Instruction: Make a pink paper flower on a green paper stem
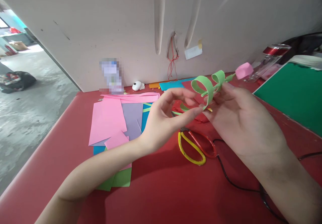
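Note:
A paper flower with a pink head (244, 70) and a thin green stem is raised above the red table, lying sideways. Curled green paper strips (205, 83) loop out from its stem. My right hand (248, 123) is closed on the stem between thumb and fingers, palm toward me. From the left, my left hand (171, 116) pinches the lower end of the nearest green curl at its thumb tip; its other fingers are bent. Under the hands lie scissors (192, 150) with one yellow and one red handle, their blades partly hidden.
Pink paper sheets (108, 120), a purple sheet (133, 116) and green pieces (122, 177) overlap on the left. A black cable (233, 183) runs at right, near a green board (291, 93) and a clear jar (266, 61). A small white figure (138, 86) stands by the wall.

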`<state>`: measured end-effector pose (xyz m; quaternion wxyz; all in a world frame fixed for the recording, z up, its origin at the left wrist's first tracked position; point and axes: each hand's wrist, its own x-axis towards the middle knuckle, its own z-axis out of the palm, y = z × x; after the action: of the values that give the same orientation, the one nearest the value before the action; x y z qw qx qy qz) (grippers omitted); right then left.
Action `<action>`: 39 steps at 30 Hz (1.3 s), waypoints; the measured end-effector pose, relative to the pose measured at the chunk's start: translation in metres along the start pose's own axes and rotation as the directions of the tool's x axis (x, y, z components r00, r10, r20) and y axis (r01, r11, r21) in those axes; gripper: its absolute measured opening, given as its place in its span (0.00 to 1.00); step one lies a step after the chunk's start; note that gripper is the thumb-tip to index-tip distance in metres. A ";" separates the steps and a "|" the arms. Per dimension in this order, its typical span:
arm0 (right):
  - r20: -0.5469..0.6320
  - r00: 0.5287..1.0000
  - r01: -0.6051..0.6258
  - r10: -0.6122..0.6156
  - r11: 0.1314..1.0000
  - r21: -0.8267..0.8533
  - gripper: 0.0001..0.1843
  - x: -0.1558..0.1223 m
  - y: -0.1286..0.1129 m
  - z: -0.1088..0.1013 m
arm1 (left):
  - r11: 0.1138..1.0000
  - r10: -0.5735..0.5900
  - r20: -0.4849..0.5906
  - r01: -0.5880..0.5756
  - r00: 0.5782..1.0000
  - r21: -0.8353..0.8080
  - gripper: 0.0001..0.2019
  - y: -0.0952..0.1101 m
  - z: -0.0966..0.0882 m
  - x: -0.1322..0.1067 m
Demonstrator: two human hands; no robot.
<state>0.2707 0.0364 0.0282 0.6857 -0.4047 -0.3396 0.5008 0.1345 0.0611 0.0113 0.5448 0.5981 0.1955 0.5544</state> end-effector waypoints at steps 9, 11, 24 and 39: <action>-0.005 1.000 -0.002 0.002 1.000 0.006 0.12 -0.001 0.003 0.002 | 0.990 0.014 0.010 -0.015 1.000 0.143 0.05 0.000 -0.006 0.003; -0.014 1.000 0.007 -0.007 1.000 -0.002 0.12 0.001 0.004 0.002 | 0.990 -0.013 -0.001 0.013 1.000 0.138 0.04 -0.001 -0.007 0.004; -0.061 0.998 -0.017 0.015 1.000 -0.019 0.10 0.004 0.007 0.003 | 0.992 -0.016 -0.002 0.017 1.000 0.129 0.01 -0.005 -0.010 0.009; -0.148 0.982 0.122 -0.116 0.992 0.032 0.14 0.015 -0.009 -0.005 | 0.979 0.109 -0.075 -0.094 0.991 0.184 0.10 -0.017 -0.030 0.022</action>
<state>0.2830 0.0483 0.0345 0.7455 -0.4052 -0.3018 0.4347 0.1210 0.0982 -0.0005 0.4509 0.6301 0.2368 0.5862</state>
